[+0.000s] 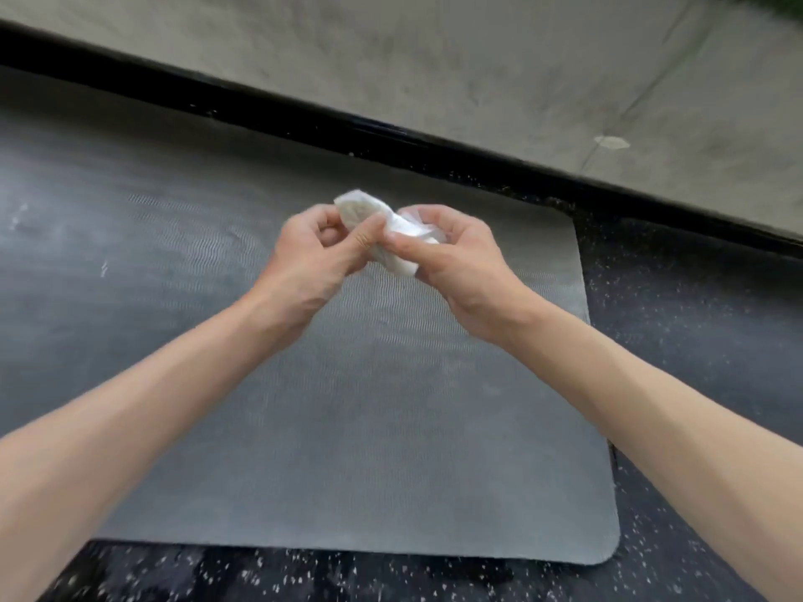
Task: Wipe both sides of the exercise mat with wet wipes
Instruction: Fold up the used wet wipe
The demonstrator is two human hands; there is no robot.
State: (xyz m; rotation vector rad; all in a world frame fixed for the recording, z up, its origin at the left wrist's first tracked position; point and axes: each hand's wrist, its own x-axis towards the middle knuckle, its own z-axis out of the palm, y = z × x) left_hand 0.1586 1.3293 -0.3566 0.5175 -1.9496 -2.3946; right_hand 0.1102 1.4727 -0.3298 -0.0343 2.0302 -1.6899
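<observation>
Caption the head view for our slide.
Left hand and right hand pinch a crumpled white wet wipe over a grey textured exercise mat.

No text, label, brand, number or sign can be read in the head view. The exercise mat (391, 406) carries only a wavy embossed pattern. The wet wipe (358, 206) is plain white and motion-blurred, so no print can be made out on it. The pale specks on the dark floor (678, 323) are irregular flecks, not characters.
</observation>
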